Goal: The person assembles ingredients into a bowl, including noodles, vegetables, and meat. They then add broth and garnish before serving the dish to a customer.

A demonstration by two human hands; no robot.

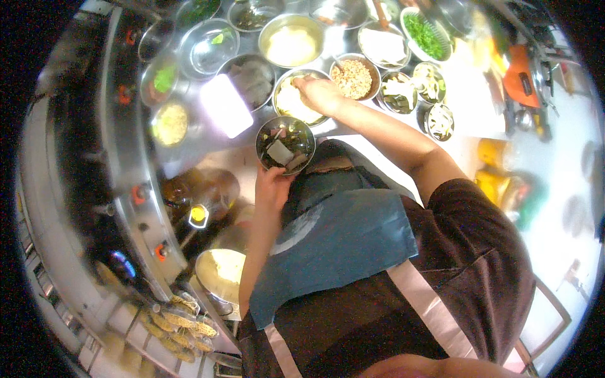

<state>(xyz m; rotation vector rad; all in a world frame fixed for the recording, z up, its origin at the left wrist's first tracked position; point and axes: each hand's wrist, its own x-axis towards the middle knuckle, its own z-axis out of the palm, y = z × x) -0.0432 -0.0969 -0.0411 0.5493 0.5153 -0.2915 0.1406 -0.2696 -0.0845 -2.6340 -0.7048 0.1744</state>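
My left hand [275, 184] holds a small round metal bowl [258, 150] from below, near my body. Inside it lie dark leafy pieces, a pale square slice [280, 153] and some pinkish bits. My right hand [320, 92] reaches into a wider metal bowl [315, 122] of pale yellow food [288, 101]. Its fingertips touch that food, and whether they grip any is hidden. Just right of this hand stands a metal bowl of tan chopped bits [353, 79], with a spoon in it. To the left are a bowl of dark grey food [250, 80] and a bright white rectangular item [228, 105].
Several more bowls crowd the steel counter [203, 137], and a white colander holds chopped greens [423, 35]. Small bowls of sliced pale vegetables [399, 92] stand at right. Along the left runs a stove edge with red knobs [139, 193]; a blue flame [124, 263] burns beyond it.
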